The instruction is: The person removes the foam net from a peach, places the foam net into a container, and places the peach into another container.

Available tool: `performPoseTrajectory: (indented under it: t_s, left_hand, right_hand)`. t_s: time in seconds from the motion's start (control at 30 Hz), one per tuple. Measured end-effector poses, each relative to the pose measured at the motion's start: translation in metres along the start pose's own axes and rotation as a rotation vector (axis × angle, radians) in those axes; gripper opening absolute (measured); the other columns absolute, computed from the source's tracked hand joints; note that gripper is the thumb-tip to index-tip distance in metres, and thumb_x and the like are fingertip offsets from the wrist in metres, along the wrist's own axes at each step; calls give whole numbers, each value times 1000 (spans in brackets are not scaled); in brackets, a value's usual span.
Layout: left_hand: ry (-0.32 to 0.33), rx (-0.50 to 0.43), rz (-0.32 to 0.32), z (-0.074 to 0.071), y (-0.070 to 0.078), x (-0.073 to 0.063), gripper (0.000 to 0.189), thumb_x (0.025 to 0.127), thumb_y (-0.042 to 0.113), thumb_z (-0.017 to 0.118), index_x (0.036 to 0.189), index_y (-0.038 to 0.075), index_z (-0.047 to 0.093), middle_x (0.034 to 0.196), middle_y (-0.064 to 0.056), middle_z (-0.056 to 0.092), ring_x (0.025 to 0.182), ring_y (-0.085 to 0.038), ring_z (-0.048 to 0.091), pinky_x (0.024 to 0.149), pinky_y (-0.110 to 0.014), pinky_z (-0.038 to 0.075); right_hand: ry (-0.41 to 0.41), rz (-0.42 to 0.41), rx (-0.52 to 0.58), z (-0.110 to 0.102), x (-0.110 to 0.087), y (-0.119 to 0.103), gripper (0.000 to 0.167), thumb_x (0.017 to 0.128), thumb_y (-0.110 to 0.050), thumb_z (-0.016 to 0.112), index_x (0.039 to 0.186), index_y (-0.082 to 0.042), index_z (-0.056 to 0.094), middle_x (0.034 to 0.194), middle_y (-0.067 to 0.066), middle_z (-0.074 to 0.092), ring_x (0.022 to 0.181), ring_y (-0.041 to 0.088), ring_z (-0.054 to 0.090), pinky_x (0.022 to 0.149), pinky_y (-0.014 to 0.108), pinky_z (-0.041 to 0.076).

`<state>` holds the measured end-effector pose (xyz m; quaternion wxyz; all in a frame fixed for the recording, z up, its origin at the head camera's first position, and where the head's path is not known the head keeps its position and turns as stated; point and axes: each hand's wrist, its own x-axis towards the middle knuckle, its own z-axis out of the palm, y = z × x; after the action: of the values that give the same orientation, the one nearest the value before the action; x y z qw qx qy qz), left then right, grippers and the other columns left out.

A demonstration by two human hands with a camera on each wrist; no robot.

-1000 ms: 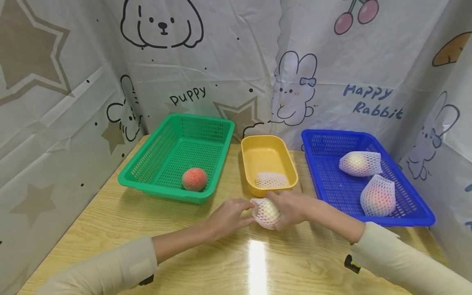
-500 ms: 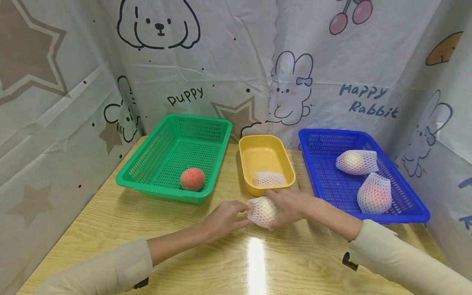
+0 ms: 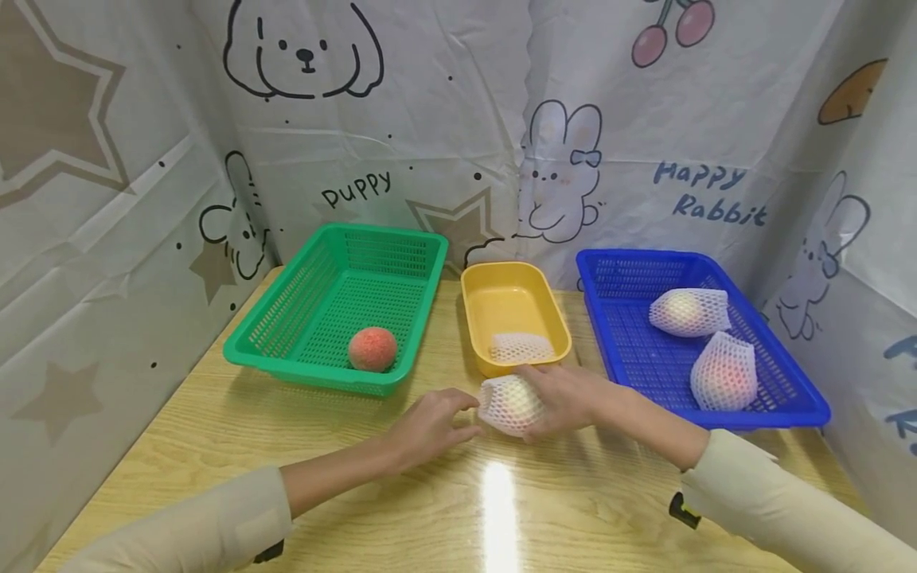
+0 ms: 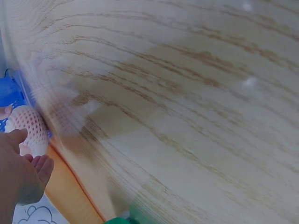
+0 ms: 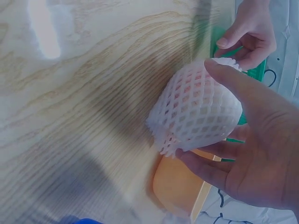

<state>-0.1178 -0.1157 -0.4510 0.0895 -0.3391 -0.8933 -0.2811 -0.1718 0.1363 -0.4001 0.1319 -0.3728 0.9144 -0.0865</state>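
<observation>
Peach (image 3: 517,404) in foam net (image 3: 493,394) is clamped in right grip (image 3: 569,398), yellow tray (image 3: 505,305) just beyond. Left grip (image 3: 433,423), beside net's open end, is held with fingers apart; contact cannot be told. Net handling seems in hand; next, net edge probably to be pinched by left grip. Peach is veiled by mesh; some right fingers are hidden.

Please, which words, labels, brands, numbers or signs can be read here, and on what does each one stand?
"puppy": black, on the cloth backdrop, above the green plastic basket.
"Happy Rabbit": blue, on the same backdrop, above the blue plastic basket.
Blue marks at right edge: cut off, unreadable.
</observation>
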Motion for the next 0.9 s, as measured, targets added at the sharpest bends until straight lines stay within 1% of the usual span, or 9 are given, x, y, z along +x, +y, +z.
performPoseTrajectory:
  t_s: [0.2, 0.47, 0.63, 0.9]
  left_hand:
    - [11, -26, -24, -3, 0, 2, 34, 86, 15, 80, 111, -4, 70, 110, -18, 71, 100, -27, 69, 84, -32, 58]
    - [4, -44, -33, -5, 2, 4, 34, 87, 14, 79, 114, -4, 69, 114, -18, 70, 107, -29, 67, 89, -36, 56]
    - [1, -46, -43, -7, 3, 5, 34, 87, 15, 79, 114, -4, 68, 115, -19, 69, 107, -29, 67, 88, -36, 57]
    - [1, -48, -45, -8, 3, 6, 36, 88, 16, 79, 115, -5, 68, 115, -19, 69, 107, -30, 67, 89, -36, 56]
  right_hand:
    - [-1, 3, 23, 1, -1, 3, 89, 77, -50, 82, 148, -15, 40, 131, 16, 60, 105, 33, 64, 82, 52, 55]
    - [4, -3, 68, 3, -3, 6, 83, 82, -47, 80, 146, -14, 37, 123, 14, 63, 100, 27, 64, 75, 46, 56]
    - [11, -16, 74, 3, -2, 10, 83, 83, -47, 79, 145, -13, 37, 124, 15, 62, 101, 27, 64, 77, 45, 56]
    - [25, -2, 61, 1, -4, 10, 83, 83, -48, 79, 147, -16, 37, 125, 14, 62, 102, 26, 64, 80, 44, 56]
